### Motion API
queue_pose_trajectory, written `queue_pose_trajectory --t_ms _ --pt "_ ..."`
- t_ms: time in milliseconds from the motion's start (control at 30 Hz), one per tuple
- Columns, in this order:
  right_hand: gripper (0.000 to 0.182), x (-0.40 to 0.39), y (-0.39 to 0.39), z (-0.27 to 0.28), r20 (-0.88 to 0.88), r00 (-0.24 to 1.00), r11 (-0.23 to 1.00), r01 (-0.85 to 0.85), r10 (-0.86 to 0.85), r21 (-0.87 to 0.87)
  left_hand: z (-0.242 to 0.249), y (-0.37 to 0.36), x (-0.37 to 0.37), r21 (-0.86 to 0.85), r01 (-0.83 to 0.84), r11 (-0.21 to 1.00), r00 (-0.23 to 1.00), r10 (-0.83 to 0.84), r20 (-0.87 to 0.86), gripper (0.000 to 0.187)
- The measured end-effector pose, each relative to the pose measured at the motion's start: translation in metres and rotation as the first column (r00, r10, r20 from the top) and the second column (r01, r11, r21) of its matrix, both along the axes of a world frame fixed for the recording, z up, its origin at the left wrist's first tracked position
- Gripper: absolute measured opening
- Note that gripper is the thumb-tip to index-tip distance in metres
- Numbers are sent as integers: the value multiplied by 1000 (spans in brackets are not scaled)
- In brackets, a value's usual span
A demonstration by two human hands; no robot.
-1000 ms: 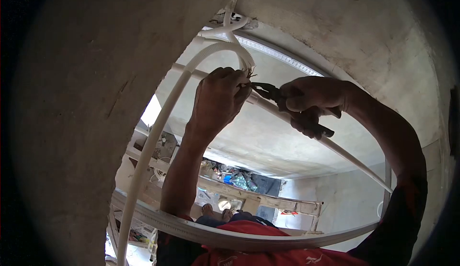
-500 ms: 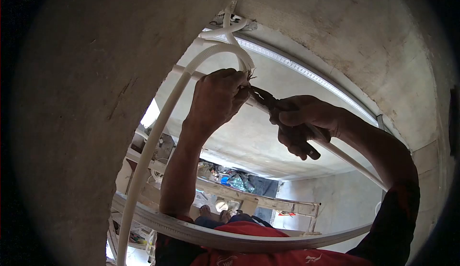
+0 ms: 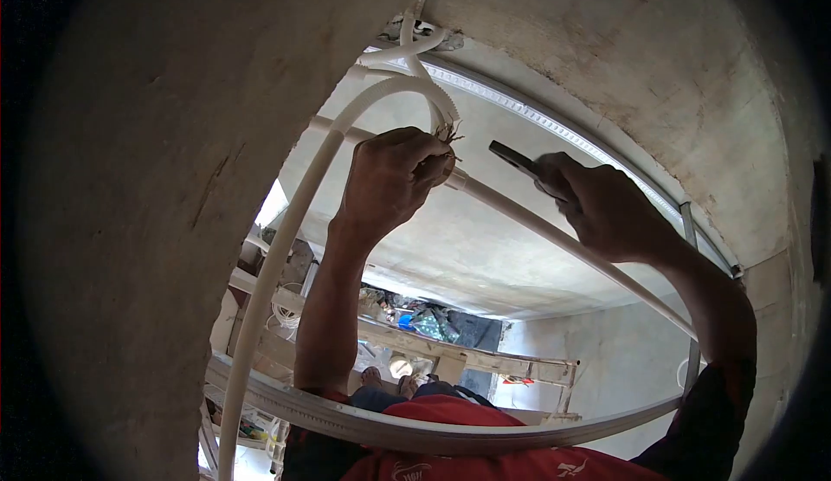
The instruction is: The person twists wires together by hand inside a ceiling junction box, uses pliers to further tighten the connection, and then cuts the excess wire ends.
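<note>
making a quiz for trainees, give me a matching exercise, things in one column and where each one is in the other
Things:
1. pliers
2. wire ends
3. corrugated conduit
4. straight white pipe

Places:
A. pinched in the left hand
B. arching down the left side
C. running behind both hands
D. held in the right hand

Pairs: 1-D, 2-A, 3-B, 4-C

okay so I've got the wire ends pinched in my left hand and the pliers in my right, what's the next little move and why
Probably bring the pliers to the frayed wire ends. The left hand pinches them at the corrugated conduit mouth, while the right hand holds the tool apart from them.
</note>
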State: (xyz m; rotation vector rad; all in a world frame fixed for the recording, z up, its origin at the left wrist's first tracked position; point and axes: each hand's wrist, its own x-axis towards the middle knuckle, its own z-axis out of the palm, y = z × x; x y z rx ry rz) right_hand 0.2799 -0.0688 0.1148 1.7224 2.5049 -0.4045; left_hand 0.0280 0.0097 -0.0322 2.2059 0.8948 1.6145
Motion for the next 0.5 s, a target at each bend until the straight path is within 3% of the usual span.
queue_pose_trajectory --t_ms 67,100,133,200,400,500 --pt "51 -1 -8 -11 286 957 934 -145 48 327 -1 1 1 28 -11 1000 1000 11 13 14" --pt "57 -2 -10 -20 288 954 895 -199 83 399 -1 1 1 29 -7 1000 1000 6 13 14" --pt "56 -4 -12 -24 271 958 901 -194 90 389 -1 1 1 28 -7 1000 1000 6 18 14" --pt "58 -10 -15 -29 433 896 797 -332 98 506 -2 1 1 26 -7 1000 1000 7 25 14" --pt "58 -22 -13 -43 521 853 657 -405 23 636 -1 -1 3 1 1 1000 999 -1 51 16" --pt "55 -25 -10 -46 545 838 649 -408 -12 642 1 -3 3 -16 -13 1000 999 14 50 16"
